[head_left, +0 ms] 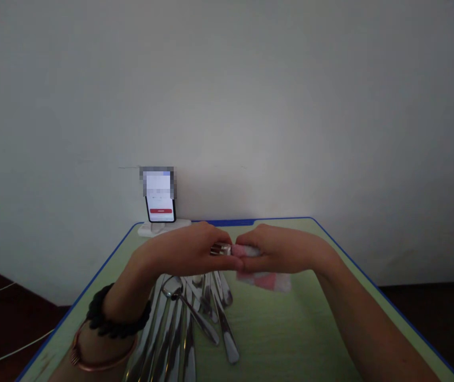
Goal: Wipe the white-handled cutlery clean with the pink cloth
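Above the table's middle, my left hand (195, 248) is closed on a metal fork (222, 249), whose tines show between thumb and fingers. My right hand (278, 248) meets it from the right, pinching a pink and white cloth (267, 280) pressed around the fork just below the tines. A lower flap of the cloth hangs under my right hand. The rest of the fork is hidden by the cloth and fingers. Beneath my left hand and forearm lies a spread of metal cutlery, with a spoon (191, 306) on top of several long handles (167, 339).
A lit phone (160, 204) stands on a white holder (147, 229) at the table's back left, before a grey wall (290, 106). The light green table (290, 329) has a blue edge. White cables (16, 350) run at the lower left beyond it.
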Motion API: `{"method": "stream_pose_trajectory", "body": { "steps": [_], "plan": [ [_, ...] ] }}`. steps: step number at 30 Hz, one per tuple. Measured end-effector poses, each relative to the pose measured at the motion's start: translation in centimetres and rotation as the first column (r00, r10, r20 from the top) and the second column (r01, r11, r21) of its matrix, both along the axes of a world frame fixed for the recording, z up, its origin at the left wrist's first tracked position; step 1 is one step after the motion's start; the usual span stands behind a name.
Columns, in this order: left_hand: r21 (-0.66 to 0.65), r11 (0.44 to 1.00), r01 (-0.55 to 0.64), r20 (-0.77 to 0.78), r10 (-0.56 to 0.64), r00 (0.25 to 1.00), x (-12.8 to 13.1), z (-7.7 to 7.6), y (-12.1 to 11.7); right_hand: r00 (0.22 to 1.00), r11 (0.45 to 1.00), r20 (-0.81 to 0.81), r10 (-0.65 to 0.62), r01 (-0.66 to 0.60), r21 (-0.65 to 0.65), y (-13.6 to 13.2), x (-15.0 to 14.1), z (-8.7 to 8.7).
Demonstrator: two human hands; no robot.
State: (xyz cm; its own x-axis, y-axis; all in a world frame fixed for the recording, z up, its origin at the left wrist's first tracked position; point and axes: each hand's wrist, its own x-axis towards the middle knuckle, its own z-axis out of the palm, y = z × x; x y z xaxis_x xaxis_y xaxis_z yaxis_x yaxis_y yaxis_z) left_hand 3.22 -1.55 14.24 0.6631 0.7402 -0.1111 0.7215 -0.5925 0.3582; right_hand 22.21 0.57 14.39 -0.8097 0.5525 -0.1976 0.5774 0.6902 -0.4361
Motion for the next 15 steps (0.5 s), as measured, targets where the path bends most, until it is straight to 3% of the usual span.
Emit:
{"method": "stream_pose_trajectory", "body": {
  "steps": [6,15],
  "plan": [
    [-0.008,1.000,0.025,0.037,-0.025,0.999,0.4,0.2,0.0,1.000,0.999,-0.023,-0.007,0.008,0.048,-0.2,0.0,0.0],
    [-0.104,0.994,0.020,0.092,-0.011,0.996,-1.0,-0.8,1.5,0.998,0.988,0.022,-0.064,0.060,0.141,-0.3,0.2,0.2]
  ]
}}
